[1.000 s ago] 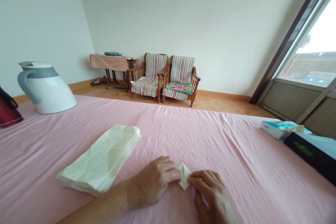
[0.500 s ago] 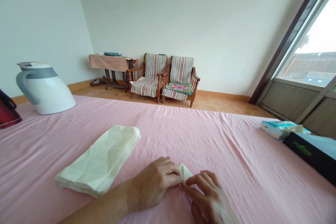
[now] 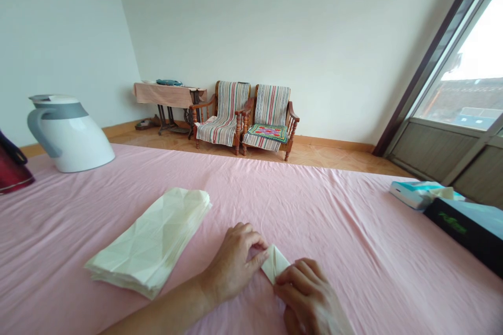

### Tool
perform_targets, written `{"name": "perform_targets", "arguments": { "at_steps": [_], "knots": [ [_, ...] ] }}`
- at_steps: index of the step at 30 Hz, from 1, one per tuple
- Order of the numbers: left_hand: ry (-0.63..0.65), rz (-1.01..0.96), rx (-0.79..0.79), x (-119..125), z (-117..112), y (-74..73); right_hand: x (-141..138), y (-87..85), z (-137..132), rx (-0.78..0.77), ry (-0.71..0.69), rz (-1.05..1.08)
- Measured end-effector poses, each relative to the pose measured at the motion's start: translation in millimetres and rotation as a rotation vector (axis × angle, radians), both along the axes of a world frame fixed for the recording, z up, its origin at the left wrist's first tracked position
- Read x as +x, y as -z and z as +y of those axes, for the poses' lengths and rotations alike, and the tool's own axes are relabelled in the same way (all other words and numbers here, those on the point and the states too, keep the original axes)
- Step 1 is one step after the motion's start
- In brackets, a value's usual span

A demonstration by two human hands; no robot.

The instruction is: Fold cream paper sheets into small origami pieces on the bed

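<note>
A small piece of folded paper [image 3: 273,260], cream-coloured and roughly square with a crease down it, lies between my two hands on the pink cloth. My left hand [image 3: 234,260] pinches its left corner with thumb and forefinger, the other fingers curled. At its lower right edge, my right hand [image 3: 307,293] has closed fingers on the paper and covers that part. Left of my left forearm rests a thick stack of creased paper sheets [image 3: 155,241] of the same pale colour, touched by neither hand at its top.
The pink cloth [image 3: 346,230] is wrinkled. A white and grey jug [image 3: 80,138] stands at the left, beside a partly seen red container [image 3: 13,167]. A tissue pack [image 3: 412,194] and a black box [image 3: 463,230] lie right. Two wooden armchairs [image 3: 223,115] stand beyond.
My left hand has shifted slightly up and left, away from my right fingers. More of the folded paper shows between the hands now.
</note>
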State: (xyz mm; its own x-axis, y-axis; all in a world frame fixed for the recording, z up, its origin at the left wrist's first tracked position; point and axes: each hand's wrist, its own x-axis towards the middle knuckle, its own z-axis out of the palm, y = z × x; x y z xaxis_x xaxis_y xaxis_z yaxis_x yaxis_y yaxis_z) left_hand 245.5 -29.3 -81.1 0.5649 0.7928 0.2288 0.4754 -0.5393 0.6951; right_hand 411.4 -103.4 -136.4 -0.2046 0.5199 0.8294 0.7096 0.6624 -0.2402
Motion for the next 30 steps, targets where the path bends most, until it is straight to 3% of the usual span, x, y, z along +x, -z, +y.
{"name": "perform_targets", "arguments": {
  "at_steps": [5, 8, 16, 23, 30],
  "knots": [
    [-0.010, -0.105, -0.124, 6, -2, -1.7, 7, -10.9, -10, -0.244, -0.022, -0.125],
    [0.025, -0.197, -0.152, 6, -7, -4.8, 10, -20.3, -14, -0.279, -0.018, -0.160],
    [0.139, -0.288, 0.031, 0, -15, -11.5, 9, -42.3, -16, -0.277, 0.189, 0.130],
    [0.224, -0.289, 0.140, -2, -17, -9.7, 2, -41.4, -14, -0.438, 0.113, 0.281],
    [0.230, -0.299, 0.159, 0, -18, -8.2, -1, -46.7, -13, -0.424, 0.051, 0.319]
  ]
}}
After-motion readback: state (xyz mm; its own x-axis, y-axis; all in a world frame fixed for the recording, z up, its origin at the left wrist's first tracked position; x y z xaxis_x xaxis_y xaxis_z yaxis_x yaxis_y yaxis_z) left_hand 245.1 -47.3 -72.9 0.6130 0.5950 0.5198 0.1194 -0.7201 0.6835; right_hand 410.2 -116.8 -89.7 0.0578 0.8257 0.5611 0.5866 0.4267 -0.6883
